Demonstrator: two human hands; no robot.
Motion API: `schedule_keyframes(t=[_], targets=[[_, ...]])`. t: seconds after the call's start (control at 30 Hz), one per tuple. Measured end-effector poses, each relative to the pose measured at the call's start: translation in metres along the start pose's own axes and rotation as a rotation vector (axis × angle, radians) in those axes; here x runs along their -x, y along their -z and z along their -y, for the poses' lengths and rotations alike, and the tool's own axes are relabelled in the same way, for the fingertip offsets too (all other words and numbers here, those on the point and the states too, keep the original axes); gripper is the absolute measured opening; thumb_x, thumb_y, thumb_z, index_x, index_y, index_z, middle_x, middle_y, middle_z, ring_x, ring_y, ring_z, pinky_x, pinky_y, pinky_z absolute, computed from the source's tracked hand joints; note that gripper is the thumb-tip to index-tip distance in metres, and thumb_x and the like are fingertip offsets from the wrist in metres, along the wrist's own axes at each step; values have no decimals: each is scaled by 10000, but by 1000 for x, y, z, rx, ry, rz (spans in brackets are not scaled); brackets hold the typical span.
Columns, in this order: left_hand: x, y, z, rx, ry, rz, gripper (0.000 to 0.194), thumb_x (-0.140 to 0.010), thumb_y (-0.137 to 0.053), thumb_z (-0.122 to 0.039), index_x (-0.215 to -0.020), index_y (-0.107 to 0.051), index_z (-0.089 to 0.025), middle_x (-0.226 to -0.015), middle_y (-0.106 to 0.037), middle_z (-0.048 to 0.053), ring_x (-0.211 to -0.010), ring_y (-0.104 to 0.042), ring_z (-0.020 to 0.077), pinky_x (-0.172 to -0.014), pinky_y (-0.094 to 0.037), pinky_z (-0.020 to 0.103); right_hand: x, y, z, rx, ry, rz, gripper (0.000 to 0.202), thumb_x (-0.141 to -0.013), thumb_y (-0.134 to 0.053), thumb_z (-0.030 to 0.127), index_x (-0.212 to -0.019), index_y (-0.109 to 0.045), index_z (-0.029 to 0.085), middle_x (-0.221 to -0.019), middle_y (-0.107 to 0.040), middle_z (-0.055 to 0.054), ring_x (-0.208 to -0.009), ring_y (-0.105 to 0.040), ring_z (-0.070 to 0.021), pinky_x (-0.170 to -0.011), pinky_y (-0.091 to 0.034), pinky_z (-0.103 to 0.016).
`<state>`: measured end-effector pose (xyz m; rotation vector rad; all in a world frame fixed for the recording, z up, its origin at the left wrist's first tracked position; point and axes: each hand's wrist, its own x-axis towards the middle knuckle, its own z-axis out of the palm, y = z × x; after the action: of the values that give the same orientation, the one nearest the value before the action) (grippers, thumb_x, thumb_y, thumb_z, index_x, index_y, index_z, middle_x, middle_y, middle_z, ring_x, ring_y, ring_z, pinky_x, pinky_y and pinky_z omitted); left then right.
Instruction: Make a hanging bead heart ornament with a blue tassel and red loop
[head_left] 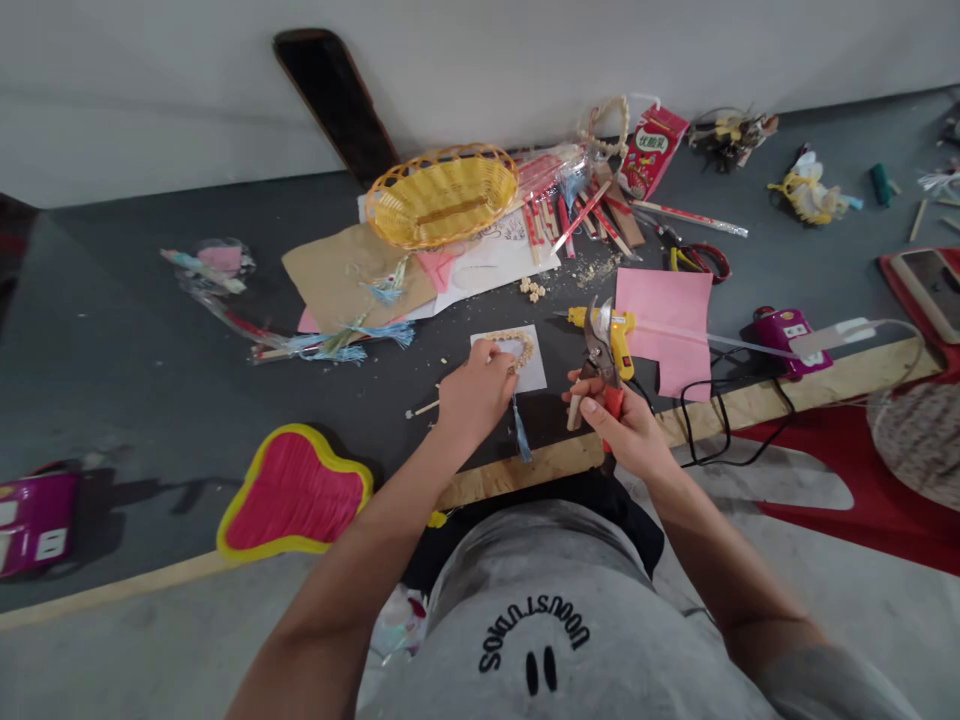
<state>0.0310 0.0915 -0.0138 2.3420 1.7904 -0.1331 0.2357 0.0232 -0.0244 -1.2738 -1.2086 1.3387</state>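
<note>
Seen from the head camera, a person in a grey shirt works at a dark counter edged in pale wood, both bare hands over its near side. The left hand bends over a loop of pale beads, which lies on a small white card in front of the worker; the fingertips meet the beads, though from where I stand I cannot tell whether that grip is pinched together on them. A blue tassel hangs down beside the hand, toward the counter's edge. The right hand's grip is clamped around the red handle of a pair of pruning shears, blades pointing away from the body, with a short tan piece by the same fingers (wood, by its look).

Just beyond the shears sits a yellow glue gun, its clear stick running across pink paper toward a purple box. Farther back, a yellow woven basket rests near red-and-tan sticks, and a red drink carton leans beside them. A dark phone is propped against the pale wall. At the left, a magenta shape rimmed in yellow juts over the counter's front edge.
</note>
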Motion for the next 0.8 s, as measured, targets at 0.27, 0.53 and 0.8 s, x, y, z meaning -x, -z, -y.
schedule_keyframes(t=[0.27,0.53,0.8], targets=[[-11,3,14,-1,81,-67,290,-978,-498,-346,-1179,-665,-223,-1298,-567,71,-940,-678,203,-613,-450,284,-3,-1,6,46,43,30,333,-907,-624,527,-995,-663,209,-1181,-668,-109,-1114,-641,-244,-895,-529,-387],[19,6,20,3,-3,-79,350,-1005,-456,-368,-1304,-607,-270,-1239,-613,74,-920,-678,215,-653,-477,292,-4,0,6,68,17,31,336,-905,-628,521,-1010,-671,204,-1201,-667,-111,-1065,-664,-231,-859,-540,-362],[59,-5,2,18,-159,103,371,-997,-476,-322,-1331,-595,-210,-1271,-621,107,-980,-677,238,-709,-531,318,-5,-3,7,115,21,50,331,-915,-615,520,-1023,-685,216,-1203,-675,-105,-1131,-646,-245,-979,-501,-409]])
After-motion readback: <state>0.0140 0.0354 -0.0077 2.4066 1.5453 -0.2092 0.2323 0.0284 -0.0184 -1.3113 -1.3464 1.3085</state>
